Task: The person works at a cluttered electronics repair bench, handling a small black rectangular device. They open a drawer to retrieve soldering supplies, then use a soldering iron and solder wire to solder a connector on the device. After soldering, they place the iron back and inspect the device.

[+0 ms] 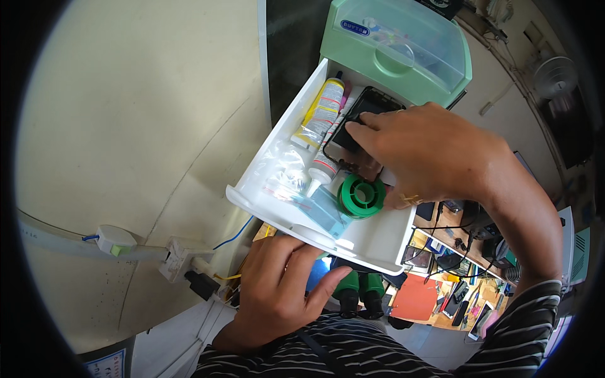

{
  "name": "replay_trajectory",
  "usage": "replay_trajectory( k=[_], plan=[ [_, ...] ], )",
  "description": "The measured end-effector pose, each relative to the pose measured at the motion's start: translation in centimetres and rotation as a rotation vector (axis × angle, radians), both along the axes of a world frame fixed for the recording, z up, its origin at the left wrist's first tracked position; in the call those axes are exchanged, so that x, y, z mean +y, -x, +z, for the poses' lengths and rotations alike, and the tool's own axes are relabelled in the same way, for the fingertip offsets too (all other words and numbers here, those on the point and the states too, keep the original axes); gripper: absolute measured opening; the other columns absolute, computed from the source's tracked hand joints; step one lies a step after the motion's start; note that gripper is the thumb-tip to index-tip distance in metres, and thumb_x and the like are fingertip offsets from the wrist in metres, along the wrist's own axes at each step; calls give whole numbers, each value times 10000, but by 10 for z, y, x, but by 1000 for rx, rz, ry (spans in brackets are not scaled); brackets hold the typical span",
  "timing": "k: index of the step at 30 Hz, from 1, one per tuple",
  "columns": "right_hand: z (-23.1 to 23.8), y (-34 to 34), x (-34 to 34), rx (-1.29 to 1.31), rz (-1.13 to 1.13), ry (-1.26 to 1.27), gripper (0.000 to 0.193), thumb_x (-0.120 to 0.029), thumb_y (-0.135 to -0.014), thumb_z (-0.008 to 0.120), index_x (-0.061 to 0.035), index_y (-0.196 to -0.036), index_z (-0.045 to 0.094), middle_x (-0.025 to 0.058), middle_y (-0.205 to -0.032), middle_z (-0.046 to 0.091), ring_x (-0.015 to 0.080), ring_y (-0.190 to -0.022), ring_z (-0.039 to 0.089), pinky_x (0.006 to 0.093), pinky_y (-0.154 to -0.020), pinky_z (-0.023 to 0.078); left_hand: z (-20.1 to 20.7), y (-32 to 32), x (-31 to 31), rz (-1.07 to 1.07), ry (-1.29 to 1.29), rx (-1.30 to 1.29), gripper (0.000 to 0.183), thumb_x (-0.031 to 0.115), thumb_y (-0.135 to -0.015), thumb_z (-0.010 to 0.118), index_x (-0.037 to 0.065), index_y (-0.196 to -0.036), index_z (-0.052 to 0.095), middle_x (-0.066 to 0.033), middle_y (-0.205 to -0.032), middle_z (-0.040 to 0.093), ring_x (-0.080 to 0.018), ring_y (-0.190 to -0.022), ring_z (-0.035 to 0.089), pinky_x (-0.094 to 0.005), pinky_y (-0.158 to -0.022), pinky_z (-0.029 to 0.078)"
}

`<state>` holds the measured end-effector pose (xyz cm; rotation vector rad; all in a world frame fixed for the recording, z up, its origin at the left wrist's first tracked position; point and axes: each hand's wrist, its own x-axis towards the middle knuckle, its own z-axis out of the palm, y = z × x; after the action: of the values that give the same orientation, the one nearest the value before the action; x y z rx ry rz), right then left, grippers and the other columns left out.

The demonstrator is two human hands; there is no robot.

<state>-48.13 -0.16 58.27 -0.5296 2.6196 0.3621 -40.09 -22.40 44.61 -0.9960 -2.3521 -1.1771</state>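
Observation:
A white drawer is pulled out of a green plastic cabinet. My left hand supports its front edge from below, fingers curled against it and thumb stretched out to the side. Inside the drawer, my right hand has its fingertips on a black, glossy phone screen panel, which lies tilted; part of the panel is covered by the hand. Beside my right thumb sits a green spool. Adhesive tubes and clear plastic bags lie along the drawer's left side.
A cream wall with a power socket and black plug stands close on the left. Below the drawer are green-and-black microscope eyepieces. To the right, a cluttered workbench holds tools, cables and an orange mat.

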Motion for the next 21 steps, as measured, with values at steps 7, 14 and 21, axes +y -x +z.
replay_trajectory(
  k=[7,14,21],
  plan=[
    [-38,3,-1,283,188,-90,857,-154,-722,849,76,-1462,482,249,-1210,682,372,-1037,725,436,-840,583,-2,1,-2,8,-11,-17,447,124,-733,937,-34,-1081,705,-154,-1055,648,-324,-933,680,-402,-775,559],
    [-14,16,2,357,135,27,461,-96,-774,800,33,-1194,661,227,-1001,742,371,-935,746,462,-786,589,-5,1,-1,2,-20,-5,433,164,-771,915,-43,-1080,693,-156,-1052,636,-313,-891,658,-401,-742,532],
    [-1,10,13,604,261,63,108,-116,-783,792,-27,-807,736,177,-768,731,390,-781,740,467,-730,590,-3,-1,2,33,-26,-29,383,144,-777,912,-35,-1039,697,-151,-1011,640,-300,-871,686,-374,-743,562]
  ],
)
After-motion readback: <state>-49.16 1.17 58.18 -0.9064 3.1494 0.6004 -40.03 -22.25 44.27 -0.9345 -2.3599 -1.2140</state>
